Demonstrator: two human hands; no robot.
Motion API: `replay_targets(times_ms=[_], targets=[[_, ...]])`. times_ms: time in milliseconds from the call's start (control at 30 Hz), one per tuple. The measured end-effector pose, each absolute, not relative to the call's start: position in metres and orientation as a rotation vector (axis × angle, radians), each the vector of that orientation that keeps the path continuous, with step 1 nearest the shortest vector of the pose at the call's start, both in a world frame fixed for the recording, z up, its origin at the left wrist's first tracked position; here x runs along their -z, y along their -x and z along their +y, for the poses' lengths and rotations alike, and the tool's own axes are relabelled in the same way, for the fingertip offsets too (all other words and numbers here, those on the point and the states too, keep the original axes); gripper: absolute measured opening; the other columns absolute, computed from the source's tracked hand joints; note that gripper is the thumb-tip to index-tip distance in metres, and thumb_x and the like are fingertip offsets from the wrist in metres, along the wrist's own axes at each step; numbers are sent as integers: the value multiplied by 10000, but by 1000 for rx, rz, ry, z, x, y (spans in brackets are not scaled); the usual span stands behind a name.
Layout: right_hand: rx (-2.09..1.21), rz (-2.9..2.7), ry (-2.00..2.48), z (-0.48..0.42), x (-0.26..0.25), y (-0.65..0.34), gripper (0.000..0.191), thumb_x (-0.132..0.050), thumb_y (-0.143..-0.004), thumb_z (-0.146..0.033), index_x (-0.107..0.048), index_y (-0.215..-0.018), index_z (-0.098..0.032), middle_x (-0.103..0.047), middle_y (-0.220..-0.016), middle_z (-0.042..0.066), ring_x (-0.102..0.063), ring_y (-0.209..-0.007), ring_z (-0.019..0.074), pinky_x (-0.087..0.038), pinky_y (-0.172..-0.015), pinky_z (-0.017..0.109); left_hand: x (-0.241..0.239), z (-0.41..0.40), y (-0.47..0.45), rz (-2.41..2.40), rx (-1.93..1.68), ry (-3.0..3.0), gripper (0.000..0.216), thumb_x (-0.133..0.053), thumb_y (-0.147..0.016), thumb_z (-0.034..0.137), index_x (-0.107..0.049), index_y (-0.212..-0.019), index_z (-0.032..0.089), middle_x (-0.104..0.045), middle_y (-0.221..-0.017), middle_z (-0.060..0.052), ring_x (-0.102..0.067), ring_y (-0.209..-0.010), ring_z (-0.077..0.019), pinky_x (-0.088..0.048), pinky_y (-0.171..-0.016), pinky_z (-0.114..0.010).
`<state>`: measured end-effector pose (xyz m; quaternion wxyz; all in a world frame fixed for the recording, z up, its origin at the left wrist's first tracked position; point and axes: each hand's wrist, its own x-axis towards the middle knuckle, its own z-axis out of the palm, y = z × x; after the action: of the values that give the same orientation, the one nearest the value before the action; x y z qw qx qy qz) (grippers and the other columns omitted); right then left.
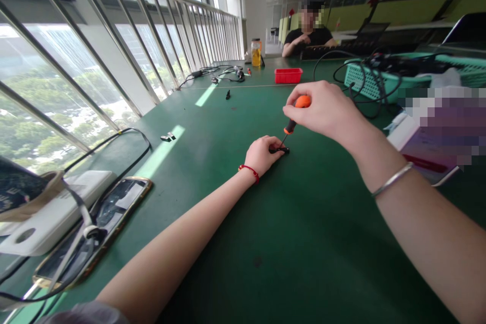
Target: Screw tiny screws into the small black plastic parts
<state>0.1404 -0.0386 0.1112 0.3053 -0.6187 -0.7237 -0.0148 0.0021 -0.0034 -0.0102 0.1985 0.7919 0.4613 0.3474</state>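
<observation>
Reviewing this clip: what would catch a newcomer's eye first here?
Probably the orange-and-black screwdriver, held upright but tilted in the right hand just right of the picture's centre, its tip at a small black part that the left hand steadies on the green table. Next, the bright red box stands out farther back on the table, beyond the hands.

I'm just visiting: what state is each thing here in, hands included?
Left hand: closed on the small black part
Right hand: gripping the screwdriver
Screwdriver: slanted, tip down at the part
Small black part: held low at the table
Red tray: upright
Jar: upright, lidded, partly filled with something yellow
Teal basket: cables hanging over its edge
</observation>
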Motion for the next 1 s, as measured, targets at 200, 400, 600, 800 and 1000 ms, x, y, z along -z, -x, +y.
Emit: replay_targets(times_ms=[200, 400, 600, 800, 1000], targets=[[78, -1956, 1601, -40, -110, -139, 308, -607, -688, -507, -607, -812, -226, -612, -731, 42, -543, -691, 218, -372, -597, 318, 10, -3, -2, 1295, -978, -2222, 28, -656, -706, 189, -637, -722, 176, -657, -809, -1, -582, -710, -124, -486, -696, -247], [110, -1921, 1611, -41, -111, -137, 215, -564, -745, -438, -607, -716, -230, -605, -694, 51, -540, -681, 224, -368, -588, 327, 10, -3, -2, 1295, -968, -2222, 24, -655, -709, 187, -639, -725, 178, -662, -821, -3, -589, -722, -126, -491, -710, -250], [99, -1872, 1553, -38, -107, -138, 329, -645, -668, -465, -614, -895, -229, -605, -709, 50, -545, -697, 235, -392, -606, 346, 11, -3, -3, 1299, -972, -2212, 41, -663, -706, 186, -648, -744, 181, -666, -830, -4, -598, -728, -129, -498, -720, -254], [103, -1838, 1600, -39, -107, -137, 324, -560, -740, -529, -600, -691, -212, -569, -631, 64, -546, -674, 237, -385, -579, 343, 10, -3, -3, 1300, -959, -2229, 37, -656, -709, 181, -654, -746, 181, -662, -823, -3, -596, -728, -128, -495, -717, -251], [72, -1846, 1542, -38, -108, -137, 314, -632, -693, -441, -611, -927, -232, -601, -689, 50, -544, -680, 231, -386, -587, 339, 11, -3, -2, 1285, -971, -2235, 31, -649, -709, 183, -645, -740, 178, -661, -823, -3, -590, -725, -127, -492, -715, -251]])
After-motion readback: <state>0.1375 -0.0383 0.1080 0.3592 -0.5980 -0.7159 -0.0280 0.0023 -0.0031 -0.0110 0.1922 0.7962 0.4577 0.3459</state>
